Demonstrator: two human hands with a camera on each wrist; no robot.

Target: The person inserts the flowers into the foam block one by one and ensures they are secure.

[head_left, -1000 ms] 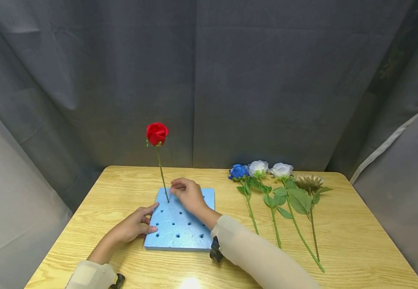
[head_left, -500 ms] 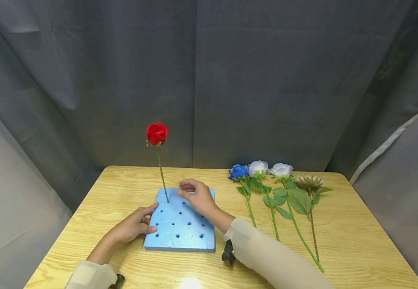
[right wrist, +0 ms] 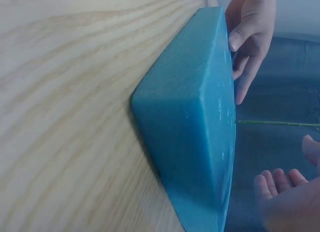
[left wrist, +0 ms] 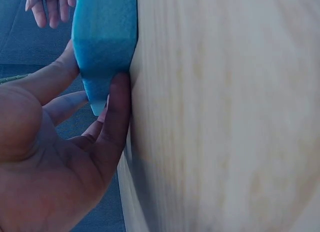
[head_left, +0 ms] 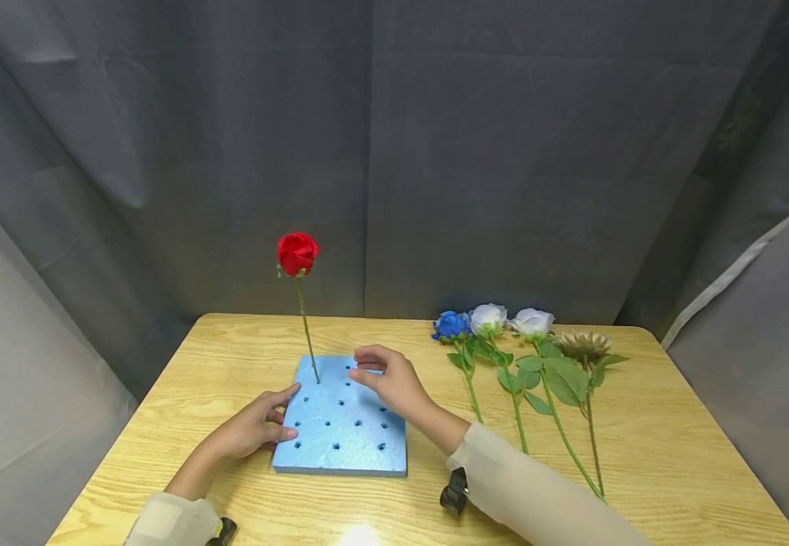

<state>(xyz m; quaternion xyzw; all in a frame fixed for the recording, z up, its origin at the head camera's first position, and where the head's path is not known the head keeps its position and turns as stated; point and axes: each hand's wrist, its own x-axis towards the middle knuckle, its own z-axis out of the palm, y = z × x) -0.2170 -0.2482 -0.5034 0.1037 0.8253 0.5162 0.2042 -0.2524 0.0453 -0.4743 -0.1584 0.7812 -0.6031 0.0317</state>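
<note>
In the head view a red rose (head_left: 297, 254) stands nearly upright, tilted slightly left, its stem in a back-left hole of a blue foam block (head_left: 367, 436). My left hand (head_left: 254, 426) holds the block by its left edge; in the left wrist view its thumb and fingers lie on either side of the foam (left wrist: 105, 54). My right hand (head_left: 390, 381) hovers over the block's back right part, fingers loosely bent and nothing in them. The right wrist view shows this hand (right wrist: 292, 202) apart from the foam and the green stem (right wrist: 275, 123).
Right of the block lie a blue rose (head_left: 452, 325), two white roses, one left (head_left: 488, 319) and one right (head_left: 532, 323), and a beige-brown flower (head_left: 583, 346), stems toward the front. The wooden table (head_left: 667, 447) ends at a dark grey curtain (head_left: 503, 174).
My right hand has moved right and slightly forward of the rose's stem, away from it, uncovering more holes. The left hand, block and rose have stayed in place.
</note>
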